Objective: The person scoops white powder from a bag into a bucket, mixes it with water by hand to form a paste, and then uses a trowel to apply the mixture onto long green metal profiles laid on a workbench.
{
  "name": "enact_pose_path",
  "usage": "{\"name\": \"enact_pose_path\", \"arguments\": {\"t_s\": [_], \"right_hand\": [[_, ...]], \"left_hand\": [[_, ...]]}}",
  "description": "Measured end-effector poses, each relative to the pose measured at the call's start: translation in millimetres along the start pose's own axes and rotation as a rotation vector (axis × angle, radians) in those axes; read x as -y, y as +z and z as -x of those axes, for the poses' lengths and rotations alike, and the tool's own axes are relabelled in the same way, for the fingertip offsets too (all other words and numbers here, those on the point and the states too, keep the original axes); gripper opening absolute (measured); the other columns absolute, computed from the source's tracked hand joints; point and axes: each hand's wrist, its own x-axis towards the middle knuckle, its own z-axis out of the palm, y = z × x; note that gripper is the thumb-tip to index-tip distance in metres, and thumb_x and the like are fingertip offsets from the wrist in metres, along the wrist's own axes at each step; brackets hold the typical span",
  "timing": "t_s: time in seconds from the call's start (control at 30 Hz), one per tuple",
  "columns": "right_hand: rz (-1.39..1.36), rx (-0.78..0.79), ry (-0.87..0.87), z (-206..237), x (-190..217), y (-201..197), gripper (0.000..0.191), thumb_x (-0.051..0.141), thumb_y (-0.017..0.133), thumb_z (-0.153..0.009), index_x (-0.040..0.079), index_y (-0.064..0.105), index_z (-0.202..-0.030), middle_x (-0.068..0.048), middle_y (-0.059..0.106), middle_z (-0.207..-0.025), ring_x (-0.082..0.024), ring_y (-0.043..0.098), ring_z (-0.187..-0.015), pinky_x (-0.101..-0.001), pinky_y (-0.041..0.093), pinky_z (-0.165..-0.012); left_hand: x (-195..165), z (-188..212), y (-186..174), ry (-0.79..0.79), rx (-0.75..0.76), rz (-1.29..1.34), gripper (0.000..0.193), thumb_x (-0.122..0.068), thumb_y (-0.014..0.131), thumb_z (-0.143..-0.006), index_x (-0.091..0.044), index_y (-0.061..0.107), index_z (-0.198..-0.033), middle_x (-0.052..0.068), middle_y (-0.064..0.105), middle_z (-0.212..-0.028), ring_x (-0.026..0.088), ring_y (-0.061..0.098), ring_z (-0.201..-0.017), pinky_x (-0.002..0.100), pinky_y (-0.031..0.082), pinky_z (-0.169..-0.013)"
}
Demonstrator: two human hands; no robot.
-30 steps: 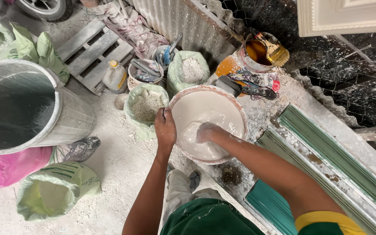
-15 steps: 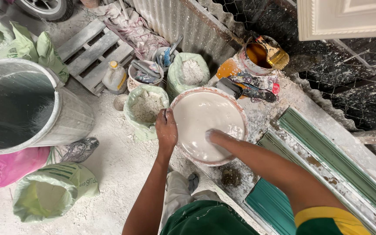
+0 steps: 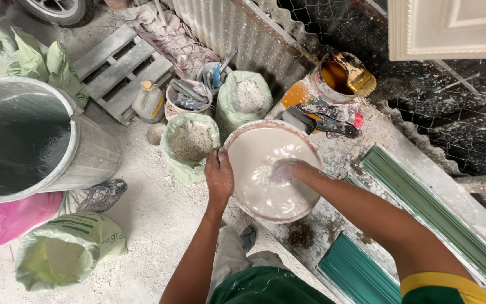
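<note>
Two hands work a basin point(image 3: 254, 141) of white paste on the bench: left hand point(image 3: 219, 177) clasps the rim, right hand point(image 3: 284, 170) sinks in, fingers paste-coated, its grip unreadable.

An outdoor work yard for mixing plaster or paint. A round basin of pale wet mix point(image 3: 271, 169) sits on a spattered worktop point(image 3: 389, 146). Left of the basin stand open sacks of grey powder point(image 3: 191, 143) and a large metal drum point(image 3: 23, 141). Behind it are a corrugated metal sheet point(image 3: 237, 28), a wooden pallet point(image 3: 119, 70) and a paint can with a brush point(image 3: 338, 79). White dust covers the ground point(image 3: 153, 225).
</note>
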Motion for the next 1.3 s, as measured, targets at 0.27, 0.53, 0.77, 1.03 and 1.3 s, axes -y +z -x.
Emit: {"name": "enact_pose_path", "arguments": {"t_s": [0.27,0.53,0.77,1.03,1.3], "right_hand": [[0.101,0.083,0.109,-28.6,10.6,-2.3,0.065,0.039,0.070,-0.085,0.009,0.053,-0.140,-0.019,0.060,-0.136,-0.036,0.062,-0.124,-0.0545,0.054,-0.105],[0.069,0.122,0.095,-21.8,12.2,5.3,0.069,0.042,0.073,-0.083,0.010,0.052,-0.140,-0.018,0.058,-0.139,-0.037,0.061,-0.127,-0.0556,0.053,-0.107],[-0.242,0.076,-0.024,17.9,4.6,-14.4,0.073,0.044,0.077,-0.081,0.010,0.051,-0.140,-0.018,0.056,-0.141,-0.037,0.060,-0.129,-0.0566,0.052,-0.109],[-0.765,-0.069,-0.023,54.5,8.1,-20.3,0.077,0.047,0.080,-0.079,0.011,0.050,-0.141,-0.017,0.054,-0.143,-0.037,0.059,-0.131,-0.0577,0.050,-0.111],[-0.487,-0.288,-0.008,18.1,-15.6,16.2,0.054,0.037,0.071,-0.082,0.020,0.054,-0.130,-0.012,0.063,-0.121,-0.029,0.059,-0.108,-0.0493,0.044,-0.110]], "left_hand": [[-3.6,0.4,-2.4,-0.055,0.025,-0.036,0.041,-0.031,0.041,-0.106,0.005,0.061,-0.112,0.027,0.063,-0.104,0.041,0.062,-0.096,0.051,0.046,-0.089],[-4.6,0.8,-5.2,-0.028,0.057,-0.003,0.036,-0.027,0.042,-0.105,0.004,0.059,-0.113,0.027,0.062,-0.106,0.043,0.061,-0.097,0.051,0.046,-0.091],[-5.3,0.8,-6.2,0.008,0.074,-0.005,0.036,-0.025,0.042,-0.106,0.006,0.058,-0.117,0.030,0.060,-0.112,0.047,0.058,-0.103,0.053,0.044,-0.093],[-6.4,-4.3,-8.2,-0.103,0.183,-0.050,0.041,-0.029,0.039,-0.107,0.006,0.055,-0.123,0.030,0.057,-0.118,0.046,0.058,-0.109,0.053,0.043,-0.096],[1.6,-4.7,-7.5,-0.053,0.186,-0.073,0.042,-0.028,0.040,-0.105,0.005,0.055,-0.125,0.030,0.058,-0.120,0.047,0.058,-0.110,0.053,0.044,-0.097]]}}
